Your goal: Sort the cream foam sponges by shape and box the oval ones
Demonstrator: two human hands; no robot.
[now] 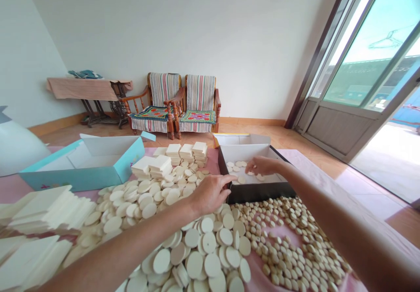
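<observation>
My right hand (261,166) reaches into a black-sided box (262,192) with a white inside. Its fingers point down and are drawn together above the box floor; whatever they pinch is too small to make out. Several pale round wooden discs (235,168) lie flat in that box around the fingertips. My left hand (211,193) hovers over a big heap of similar wooden discs (193,239), index finger stretched out to the box's near left corner and thumb apart below it. I see nothing held in the left hand.
Small wooden beads (292,257) are spread right of the discs on a pink cloth (305,158). Stacked square wooden pieces (159,164) stand behind the heap, larger square boards (42,209) at left. A light-blue box (77,178) sits back left. Two chairs (198,103) stand by the wall.
</observation>
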